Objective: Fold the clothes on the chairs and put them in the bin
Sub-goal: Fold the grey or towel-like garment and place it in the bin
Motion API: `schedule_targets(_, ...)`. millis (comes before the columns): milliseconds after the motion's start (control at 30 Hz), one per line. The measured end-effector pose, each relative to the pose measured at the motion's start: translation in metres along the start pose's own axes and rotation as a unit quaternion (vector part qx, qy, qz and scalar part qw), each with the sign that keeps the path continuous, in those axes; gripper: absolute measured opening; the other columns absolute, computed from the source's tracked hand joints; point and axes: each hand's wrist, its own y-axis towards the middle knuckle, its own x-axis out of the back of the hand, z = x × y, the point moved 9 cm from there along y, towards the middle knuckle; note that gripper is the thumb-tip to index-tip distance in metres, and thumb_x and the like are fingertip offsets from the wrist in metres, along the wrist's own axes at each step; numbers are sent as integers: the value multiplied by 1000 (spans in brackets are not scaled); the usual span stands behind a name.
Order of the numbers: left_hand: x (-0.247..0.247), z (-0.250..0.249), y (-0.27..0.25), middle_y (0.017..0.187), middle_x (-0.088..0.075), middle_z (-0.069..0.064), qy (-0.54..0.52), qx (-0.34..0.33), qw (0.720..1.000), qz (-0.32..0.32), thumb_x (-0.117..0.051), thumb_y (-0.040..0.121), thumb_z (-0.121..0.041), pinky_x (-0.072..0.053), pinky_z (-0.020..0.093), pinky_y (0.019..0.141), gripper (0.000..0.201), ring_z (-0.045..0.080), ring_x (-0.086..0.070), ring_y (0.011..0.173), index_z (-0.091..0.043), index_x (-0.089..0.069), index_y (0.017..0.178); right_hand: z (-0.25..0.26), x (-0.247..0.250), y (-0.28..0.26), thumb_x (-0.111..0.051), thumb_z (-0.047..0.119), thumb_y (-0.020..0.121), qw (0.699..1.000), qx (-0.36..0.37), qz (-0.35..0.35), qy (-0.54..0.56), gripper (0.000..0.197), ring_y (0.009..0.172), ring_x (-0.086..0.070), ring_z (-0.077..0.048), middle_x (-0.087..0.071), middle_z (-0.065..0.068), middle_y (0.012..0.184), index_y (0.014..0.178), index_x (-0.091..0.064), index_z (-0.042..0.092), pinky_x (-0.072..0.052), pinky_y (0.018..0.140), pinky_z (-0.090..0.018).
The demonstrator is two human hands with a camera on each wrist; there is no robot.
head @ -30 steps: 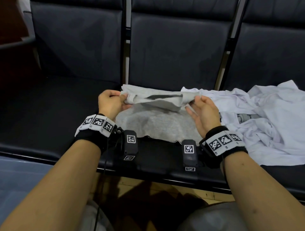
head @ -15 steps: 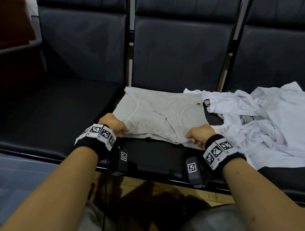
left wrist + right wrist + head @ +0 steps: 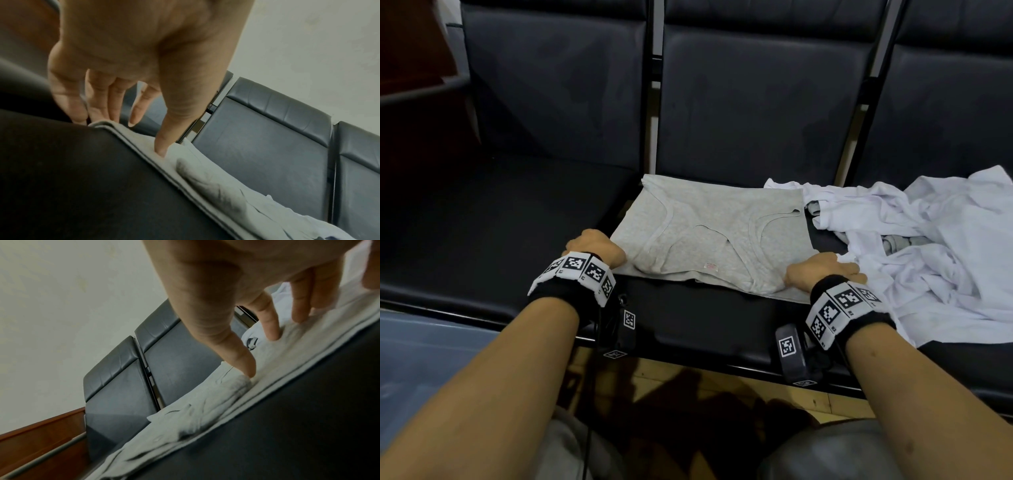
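My straight left fingers (image 3: 162,146) and right fingers (image 3: 244,365) press the grey tank top (image 3: 709,240) flat on the black chair seat (image 3: 500,219), white clothes (image 3: 935,246) beside it.

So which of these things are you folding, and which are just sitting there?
For the job:
- grey tank top, flat on the middle chair seat, both hands on its near edge
- white clothes pile, unfolded
- left hand
- right hand

Just there:
- black chairs
- wooden floor

No bin in view.
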Motion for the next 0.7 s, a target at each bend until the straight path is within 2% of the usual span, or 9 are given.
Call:
schedule_targets(100,0,-1,0,98,-59,12,-10,-21,999,23,-71,84,-20,-49,33,85,31,31,-60,103,1,-59,103,-2,-8,5,-71,43,73,1000,-1,21,-13,83,130,-34,-35,-32,-17,140,140,-33,10,-31,108,-41)
schedule_targets(167,2,3,-1,87,-56,11,-21,-26,999,29,-69,86,-16,-47,31,77,21,29,-59,92,0,-59,95,4,-10,9,-61,39,83,996,53,33,-62,63,125,-44,-32,-42,-16,135,134,-44,7,-38,103,-38)
schedule_targets(233,3,7,-2,90,-57,13,-36,-31,998,33,-68,86,-14,-48,33,75,17,28,-57,86,0,-58,88,10,-11,4,-54,27,91,989,113,62,-67,25,111,-53,-28,-54,-14,119,105,-62,7,-43,96,-33)
schedule_targets(300,4,9,-1,94,-63,16,-75,-32,996,34,-67,85,-12,-53,35,76,17,29,-62,87,3,-60,90,9,-15,5,-51,14,93,986,140,90,-21,21,89,-55,-24,-57,-11,95,72,-53,10,-46,88,-31)
schedule_targets(367,8,13,-1,95,-68,21,-143,-16,989,31,-65,85,-6,-59,35,67,18,33,-68,88,8,-64,96,2,-8,8,-49,8,89,985,122,69,99,15,83,-65,-26,-66,-13,84,79,-58,2,-53,86,-35)
schedule_targets(433,9,17,-6,82,-71,22,-222,-1,974,45,-63,85,-1,-59,31,55,19,30,-72,73,10,-61,99,-8,-6,12,-49,8,88,970,84,52,223,30,83,-70,-30,-68,-18,96,115,-53,-3,-59,76,-41)
schedule_targets(500,8,15,-7,76,-71,20,-253,-18,966,45,-61,85,0,-58,29,49,25,24,-70,58,9,-53,107,-4,-10,4,-56,9,86,948,112,91,284,55,84,-66,-27,-59,-13,111,137,-37,18,-58,64,-37)
schedule_targets(600,7,6,-13,96,-60,18,-277,-104,954,50,-54,85,5,-61,43,65,45,31,-70,73,-17,-37,120,14,-20,-19,-67,3,76,946,250,144,151,83,118,-50,-25,-41,-4,136,141,-35,43,-54,81,-34)
schedule_targets(700,-8,-14,-26,101,-54,10,-185,-229,947,128,-59,77,12,-56,33,63,67,24,-60,78,-34,-44,124,22,-30,-27,-64,-5,68,937,317,132,65,75,137,-34,-26,-16,-10,158,122,-56,48,-46,102,-32)
